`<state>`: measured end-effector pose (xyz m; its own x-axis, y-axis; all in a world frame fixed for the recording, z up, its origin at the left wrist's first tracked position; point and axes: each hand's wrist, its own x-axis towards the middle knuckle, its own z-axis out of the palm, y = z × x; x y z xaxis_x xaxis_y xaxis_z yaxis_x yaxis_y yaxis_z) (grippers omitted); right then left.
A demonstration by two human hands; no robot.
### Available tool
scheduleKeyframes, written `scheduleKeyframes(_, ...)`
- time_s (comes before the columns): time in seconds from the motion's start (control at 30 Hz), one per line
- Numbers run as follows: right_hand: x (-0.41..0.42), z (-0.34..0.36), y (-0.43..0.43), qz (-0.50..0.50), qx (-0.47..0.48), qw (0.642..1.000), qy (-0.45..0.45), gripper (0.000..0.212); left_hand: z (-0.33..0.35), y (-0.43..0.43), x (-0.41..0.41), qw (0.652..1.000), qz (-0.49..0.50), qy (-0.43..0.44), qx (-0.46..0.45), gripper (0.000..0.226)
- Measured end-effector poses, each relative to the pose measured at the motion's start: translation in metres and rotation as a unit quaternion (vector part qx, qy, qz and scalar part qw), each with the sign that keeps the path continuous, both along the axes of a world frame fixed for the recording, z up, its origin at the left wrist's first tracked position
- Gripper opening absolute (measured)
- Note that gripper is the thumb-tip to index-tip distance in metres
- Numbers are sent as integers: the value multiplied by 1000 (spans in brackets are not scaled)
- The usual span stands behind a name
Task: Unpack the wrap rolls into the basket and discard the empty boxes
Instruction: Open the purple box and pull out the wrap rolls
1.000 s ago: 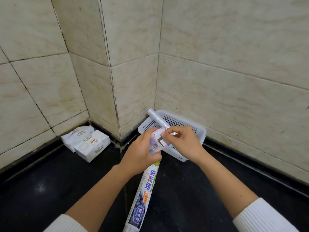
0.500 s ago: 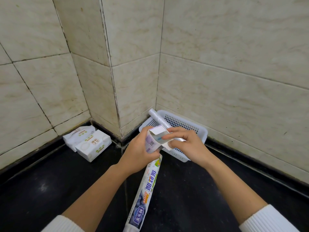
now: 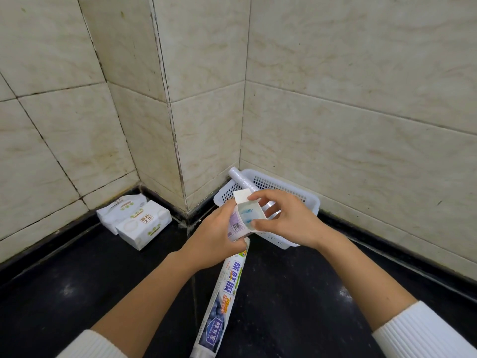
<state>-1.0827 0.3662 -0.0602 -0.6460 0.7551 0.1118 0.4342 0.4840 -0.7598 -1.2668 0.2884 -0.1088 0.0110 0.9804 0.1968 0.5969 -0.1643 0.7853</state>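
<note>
I hold a small white and purple wrap box in front of the white perforated basket. My left hand grips the box's side with the barcode. My right hand pinches the box's open end, whose flaps stand up and show a pale inside. A clear wrap roll leans in the basket, its end sticking over the rim. A long wrapped roll with blue printing lies on the dark floor under my left wrist.
Two white tissue packs lie on the black floor against the left tiled wall. The basket sits in the corner where beige tiled walls meet, beside a jutting wall edge.
The box's end flaps have been pulled open and the box has tilted up, showing its inside. Both hands stay on it.
</note>
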Motion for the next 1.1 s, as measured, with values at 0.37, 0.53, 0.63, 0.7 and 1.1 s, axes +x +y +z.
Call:
scheduleKeyframes(0.37,1,5,3,15,-38,999,19,41,6,-2,1,996,-1,64,60,109)
scheduleKeyframes(0.53,5,4,6,32,-79,996,26,37,6,-3,-1,997,3,54,46,96)
scheduleKeyframes(0.63,9,8,8,43,-93,995,-17,32,7,-3,-1,996,-2,83,38,92)
scheduleKeyframes(0.7,10,12,10,51,-91,993,-52,35,8,-2,-3,992,-15,117,52,92)
scheduleKeyframes(1.1,-3,-11,-1,16,129,987,-99,23,15,6,-5,977,-51,192,73,88)
